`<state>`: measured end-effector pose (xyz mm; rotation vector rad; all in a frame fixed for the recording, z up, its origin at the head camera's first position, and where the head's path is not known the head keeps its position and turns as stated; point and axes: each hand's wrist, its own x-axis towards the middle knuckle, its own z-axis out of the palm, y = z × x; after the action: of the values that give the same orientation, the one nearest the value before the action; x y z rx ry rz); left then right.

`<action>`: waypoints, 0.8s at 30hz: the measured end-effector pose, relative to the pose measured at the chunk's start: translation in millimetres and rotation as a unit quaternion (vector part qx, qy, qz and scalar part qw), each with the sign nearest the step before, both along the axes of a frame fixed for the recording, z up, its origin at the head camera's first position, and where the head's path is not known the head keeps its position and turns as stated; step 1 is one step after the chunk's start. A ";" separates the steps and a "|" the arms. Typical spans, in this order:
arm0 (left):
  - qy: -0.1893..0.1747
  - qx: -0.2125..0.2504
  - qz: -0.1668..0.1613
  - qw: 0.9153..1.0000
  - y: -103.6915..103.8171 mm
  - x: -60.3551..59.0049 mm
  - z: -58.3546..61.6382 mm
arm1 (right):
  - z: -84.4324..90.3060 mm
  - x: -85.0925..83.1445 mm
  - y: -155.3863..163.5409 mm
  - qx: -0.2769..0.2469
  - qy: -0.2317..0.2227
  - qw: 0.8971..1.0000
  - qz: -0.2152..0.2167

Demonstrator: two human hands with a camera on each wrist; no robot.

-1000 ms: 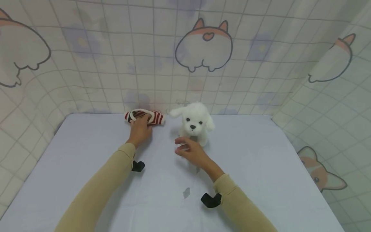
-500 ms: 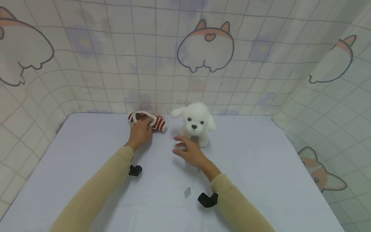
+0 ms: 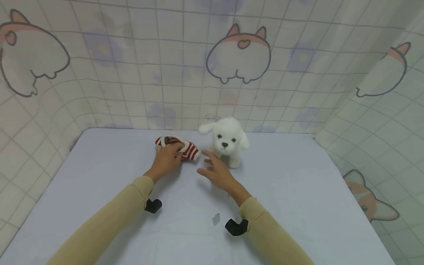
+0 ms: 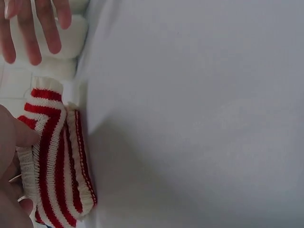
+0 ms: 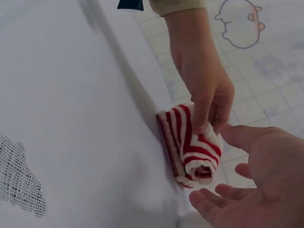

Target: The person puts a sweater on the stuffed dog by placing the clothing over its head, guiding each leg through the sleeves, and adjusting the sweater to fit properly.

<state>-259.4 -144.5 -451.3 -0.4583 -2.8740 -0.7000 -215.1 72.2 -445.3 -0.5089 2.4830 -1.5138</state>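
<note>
A small red-and-white striped knitted sweater point(image 3: 191, 151) is pinched at its pale neckband by my left hand point(image 3: 165, 161), close over the table. In the left wrist view, the sweater point(image 4: 50, 161) hangs with a short sleeve toward the right hand, and its hem at the table. My right hand point(image 3: 216, 173) has its fingers spread, holding nothing, in front of a white plush dog point(image 3: 228, 134) that faces me. From the right wrist, its fingers point(image 5: 204, 204) show beside the sweater's open sleeve end point(image 5: 202, 172). The dog's lower body is partly hidden behind the right hand.
The table is covered in a white cloth point(image 3: 281, 191) with a small grey patch point(image 3: 216, 219) near the middle. A grid-patterned curtain point(image 3: 185, 92) with cartoon corgis stands behind and at the sides. Black wrist mounts point(image 3: 236, 227) stick out from the tan sleeves.
My left hand has brought the sweater to the right and nearer, from the back edge toward the dog. The right hand stays about where it was, fingers slightly raised toward the sweater.
</note>
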 end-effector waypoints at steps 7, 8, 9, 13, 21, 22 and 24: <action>0.019 -0.023 -0.033 0.999 9.6 23.4 1.8 | -2.2 0.0 -3.5 0.012 0.003 1.000 -0.005; 0.019 -0.025 -0.036 0.999 11.1 26.7 2.9 | -2.4 -0.1 -4.0 0.014 0.005 1.000 -0.008; 0.019 -0.029 -0.039 0.999 12.4 29.9 3.9 | -2.5 -0.2 -4.5 0.018 0.006 1.000 -0.011; 0.019 -0.039 -0.049 0.998 16.0 40.9 7.2 | -3.4 -1.1 -5.8 0.026 0.010 0.999 -0.017; 0.049 -0.045 -0.069 0.995 15.8 51.9 5.8 | -5.5 -1.9 -7.5 0.032 0.012 0.999 -0.008; 0.051 -0.042 -0.070 0.995 15.4 52.6 6.3 | -5.7 -1.9 -7.7 0.031 0.012 0.999 -0.007; 0.051 -0.035 -0.069 0.996 14.1 54.2 8.0 | -6.1 -1.9 -8.5 0.027 0.013 1.000 -0.004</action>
<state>-205.2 -130.4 -443.3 -0.6882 -2.7982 -0.5798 -217.1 63.7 -451.4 -0.5140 2.5399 -1.4479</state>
